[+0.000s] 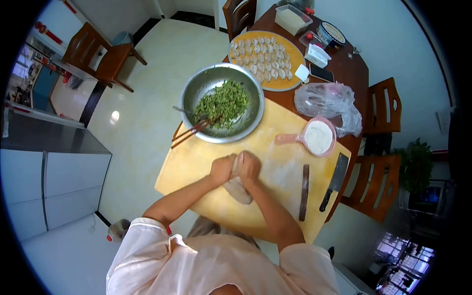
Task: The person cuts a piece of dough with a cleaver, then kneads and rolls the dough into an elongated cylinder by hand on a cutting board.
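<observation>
Both of my hands are closed around a piece of pale dough (pixel 239 191) on the yellow board (pixel 196 160). My left hand (pixel 222 168) grips it from the left side and my right hand (pixel 248 166) from the right, close beside each other. The dough's lower end sticks out toward my body. Beyond my hands stands a steel bowl (pixel 189 91) with chopped green filling (pixel 223 103), chopsticks (pixel 189 134) and a metal spoon handle. A pink scoop (pixel 290 138) of white flour (pixel 318 137) lies to the right, with flour dusted on the board below it.
A dark rolling pin (pixel 304 191) and a cleaver (pixel 335 179) lie at the board's right. Behind are a round tray (pixel 298 59) of dumplings (pixel 263 56), a plastic bag (pixel 327 101), a phone (pixel 321 73) and a tub (pixel 293 18). Wooden chairs (pixel 376 189) surround the table.
</observation>
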Demonstrator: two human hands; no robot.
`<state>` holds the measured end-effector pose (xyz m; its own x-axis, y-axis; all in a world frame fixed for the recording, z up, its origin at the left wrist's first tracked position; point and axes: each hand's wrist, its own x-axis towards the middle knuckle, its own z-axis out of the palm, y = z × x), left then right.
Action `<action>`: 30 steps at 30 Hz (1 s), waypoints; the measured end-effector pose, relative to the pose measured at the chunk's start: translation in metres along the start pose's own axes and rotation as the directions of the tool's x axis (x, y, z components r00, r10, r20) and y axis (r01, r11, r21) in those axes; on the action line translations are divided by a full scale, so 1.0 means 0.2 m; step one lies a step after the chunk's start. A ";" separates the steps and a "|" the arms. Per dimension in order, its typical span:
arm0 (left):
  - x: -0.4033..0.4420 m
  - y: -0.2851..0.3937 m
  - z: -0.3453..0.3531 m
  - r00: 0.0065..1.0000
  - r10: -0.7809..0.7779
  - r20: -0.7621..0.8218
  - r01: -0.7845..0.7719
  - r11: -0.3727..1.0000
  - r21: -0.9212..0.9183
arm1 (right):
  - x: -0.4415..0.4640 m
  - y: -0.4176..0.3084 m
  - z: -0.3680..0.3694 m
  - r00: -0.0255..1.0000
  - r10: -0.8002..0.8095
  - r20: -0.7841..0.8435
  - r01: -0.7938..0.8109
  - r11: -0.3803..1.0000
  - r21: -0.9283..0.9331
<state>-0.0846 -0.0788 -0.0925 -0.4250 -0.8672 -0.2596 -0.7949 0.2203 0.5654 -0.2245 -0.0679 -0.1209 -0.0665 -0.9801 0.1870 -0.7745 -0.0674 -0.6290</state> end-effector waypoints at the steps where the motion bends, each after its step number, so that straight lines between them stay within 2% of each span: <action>1: 0.01 0.00 0.00 1.000 -0.022 0.010 0.022 1.000 0.001 | 0.01 0.00 -0.01 0.998 0.032 0.056 -0.032 0.999 0.008; 2: -0.01 0.01 0.01 0.999 -0.046 0.023 0.046 0.999 -0.001 | 0.01 0.00 -0.01 0.996 0.047 0.074 -0.045 0.999 -0.018; 4: -0.07 0.13 -0.11 0.984 -0.100 0.150 0.112 0.991 -0.075 | 0.01 0.06 0.02 0.977 0.121 0.178 -0.145 0.981 0.128; 5: -0.10 0.18 -0.17 0.971 -0.120 0.208 0.145 0.983 -0.109 | -0.04 0.04 -0.07 0.975 0.059 0.216 -0.090 0.986 0.138; 7: -0.31 0.14 -0.18 0.985 0.146 0.094 -0.114 0.952 -0.285 | -0.12 -0.13 -0.35 0.957 -0.072 0.282 0.025 0.985 0.169; 8: -0.43 0.13 -0.19 0.963 0.269 0.020 -0.245 0.903 -0.354 | -0.18 -0.22 -0.43 0.964 -0.043 0.264 0.009 0.991 0.130; 10: -0.63 0.19 -0.19 0.960 0.277 -0.051 -0.281 0.945 -0.169 | -0.39 -0.38 -0.51 0.972 0.022 0.232 -0.034 0.998 0.051; 11: -0.68 0.21 -0.18 0.954 0.287 -0.088 -0.294 0.953 -0.076 | -0.50 -0.41 -0.48 0.989 0.011 0.144 -0.011 1.000 -0.004; 13: -0.62 0.08 -0.04 0.911 0.376 -0.167 -0.393 0.916 -0.078 | -0.63 -0.44 -0.35 0.999 -0.033 -0.040 0.028 0.993 -0.116; 14: -0.59 0.02 0.02 0.886 0.418 -0.199 -0.440 0.895 -0.079 | -0.65 -0.45 -0.27 0.997 -0.027 -0.071 0.019 0.994 -0.110; 17: -0.50 -0.01 0.07 0.901 0.355 -0.250 -0.386 0.919 -0.083 | -0.63 -0.44 -0.16 0.988 -0.004 -0.157 -0.013 0.994 -0.105; 21: -0.32 0.01 0.07 0.968 0.199 -0.156 -0.216 0.971 -0.101 | -0.39 -0.31 -0.15 0.994 0.015 -0.111 -0.021 0.999 -0.050; 23: -0.23 0.00 0.07 0.978 0.161 -0.136 -0.178 0.975 -0.130 | -0.30 -0.22 -0.12 0.997 0.014 -0.074 -0.015 1.000 -0.015; 26: -0.10 0.05 0.02 0.997 -0.029 -0.077 0.019 0.991 -0.132 | -0.13 -0.09 -0.08 0.999 -0.024 -0.036 0.025 0.999 0.033; 27: -0.06 0.05 0.00 0.997 -0.083 0.004 0.082 0.989 -0.123 | -0.09 -0.03 -0.06 0.999 -0.041 -0.014 0.042 0.997 0.063; 28: -0.03 0.04 0.00 0.996 -0.089 0.009 0.089 0.989 -0.117 | -0.04 -0.01 -0.05 0.998 -0.062 0.008 0.061 0.994 0.094; 30: -0.03 0.04 0.00 0.994 -0.103 0.024 0.105 0.989 -0.106 | 0.00 0.02 -0.04 0.991 -0.043 0.127 0.040 0.999 0.026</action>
<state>-0.0897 -0.0718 -0.0869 -0.3511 -0.8744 -0.3350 -0.7848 0.0796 0.6146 -0.2333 -0.0675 -0.1175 0.0469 -0.9921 0.1165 -0.7599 -0.1111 -0.6405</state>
